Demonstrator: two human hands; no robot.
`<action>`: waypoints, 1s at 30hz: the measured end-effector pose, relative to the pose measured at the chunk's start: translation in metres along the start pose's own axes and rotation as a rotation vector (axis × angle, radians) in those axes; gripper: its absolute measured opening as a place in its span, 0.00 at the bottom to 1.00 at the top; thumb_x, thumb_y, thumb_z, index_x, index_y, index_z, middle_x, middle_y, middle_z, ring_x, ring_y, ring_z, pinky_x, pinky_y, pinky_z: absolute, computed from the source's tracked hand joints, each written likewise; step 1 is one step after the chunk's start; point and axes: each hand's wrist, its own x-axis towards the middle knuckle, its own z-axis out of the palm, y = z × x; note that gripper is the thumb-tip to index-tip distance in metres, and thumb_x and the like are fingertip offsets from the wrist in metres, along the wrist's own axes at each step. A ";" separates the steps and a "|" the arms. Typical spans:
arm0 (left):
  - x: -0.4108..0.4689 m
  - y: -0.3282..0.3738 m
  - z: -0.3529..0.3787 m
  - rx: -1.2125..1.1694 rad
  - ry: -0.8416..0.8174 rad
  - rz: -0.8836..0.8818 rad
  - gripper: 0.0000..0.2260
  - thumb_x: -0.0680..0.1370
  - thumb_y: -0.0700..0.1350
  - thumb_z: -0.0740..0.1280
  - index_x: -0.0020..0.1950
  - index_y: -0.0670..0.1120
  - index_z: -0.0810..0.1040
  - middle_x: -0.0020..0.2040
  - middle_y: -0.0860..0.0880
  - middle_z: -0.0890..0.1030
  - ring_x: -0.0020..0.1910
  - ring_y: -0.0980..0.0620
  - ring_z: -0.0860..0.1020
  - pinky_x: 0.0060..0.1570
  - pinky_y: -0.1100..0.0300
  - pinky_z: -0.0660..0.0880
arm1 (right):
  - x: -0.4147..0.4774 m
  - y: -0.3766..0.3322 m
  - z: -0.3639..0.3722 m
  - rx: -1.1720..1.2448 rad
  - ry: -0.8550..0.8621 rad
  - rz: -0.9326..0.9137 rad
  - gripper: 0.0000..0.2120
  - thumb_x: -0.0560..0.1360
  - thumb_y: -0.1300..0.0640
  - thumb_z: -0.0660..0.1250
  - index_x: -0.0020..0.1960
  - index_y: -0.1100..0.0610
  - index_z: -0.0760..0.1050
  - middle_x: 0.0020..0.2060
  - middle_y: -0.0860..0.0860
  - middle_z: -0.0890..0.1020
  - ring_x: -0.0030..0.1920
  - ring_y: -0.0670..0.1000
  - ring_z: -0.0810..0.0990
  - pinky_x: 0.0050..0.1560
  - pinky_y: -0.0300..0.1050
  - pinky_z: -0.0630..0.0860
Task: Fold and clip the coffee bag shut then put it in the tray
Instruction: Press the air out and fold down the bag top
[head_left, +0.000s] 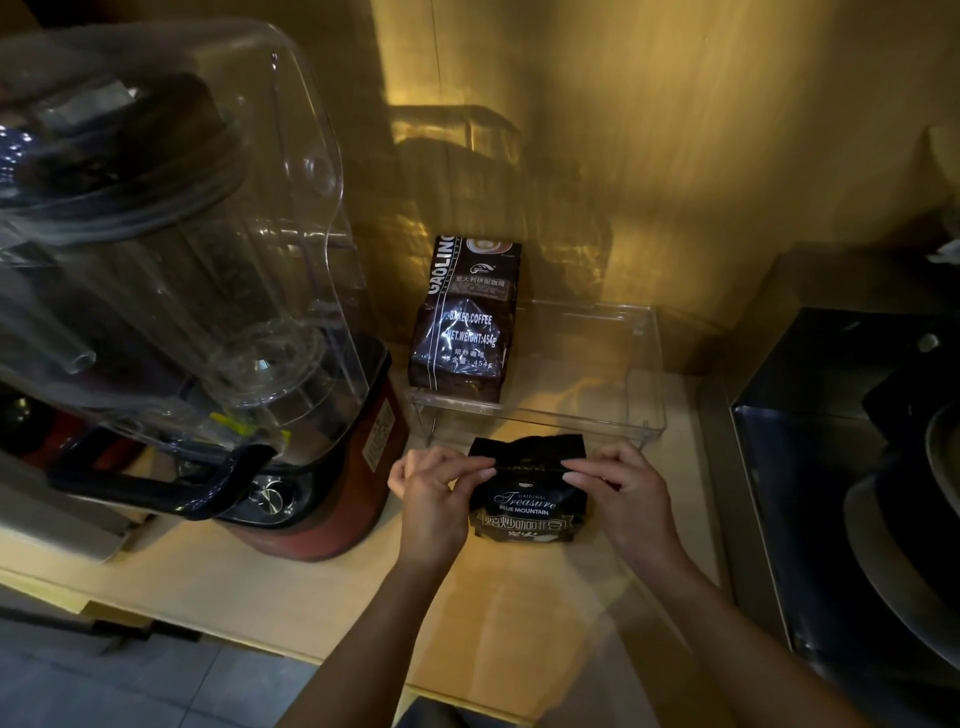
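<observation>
While pinched, coffee bag (524, 499) upright, mouth skyward.

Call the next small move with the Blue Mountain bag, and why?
Probably roll the top down one more fold. Both hands, left hand and right hand, pinch the coffee bag at its upper corners, the top flap still stands up, no clip is visible, and the clear tray waits behind.
</observation>
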 end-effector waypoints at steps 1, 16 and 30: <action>0.000 0.000 0.000 0.029 0.002 0.014 0.05 0.72 0.43 0.69 0.43 0.50 0.84 0.39 0.55 0.75 0.51 0.53 0.68 0.63 0.50 0.55 | 0.000 -0.001 -0.001 -0.026 -0.008 -0.021 0.10 0.67 0.68 0.69 0.44 0.55 0.81 0.35 0.47 0.72 0.39 0.39 0.73 0.40 0.24 0.69; 0.008 0.013 0.006 0.011 -0.402 -0.142 0.05 0.72 0.46 0.69 0.39 0.57 0.79 0.45 0.52 0.77 0.53 0.48 0.74 0.54 0.54 0.68 | 0.014 -0.007 0.002 0.063 -0.157 0.396 0.07 0.71 0.60 0.68 0.34 0.59 0.76 0.39 0.51 0.75 0.42 0.51 0.75 0.39 0.42 0.69; 0.025 0.024 0.005 0.161 -0.607 -0.473 0.08 0.71 0.44 0.71 0.32 0.47 0.78 0.39 0.44 0.81 0.48 0.46 0.77 0.48 0.55 0.74 | 0.010 -0.014 0.017 0.016 -0.193 0.691 0.08 0.68 0.64 0.70 0.33 0.61 0.72 0.30 0.53 0.76 0.33 0.48 0.73 0.30 0.42 0.65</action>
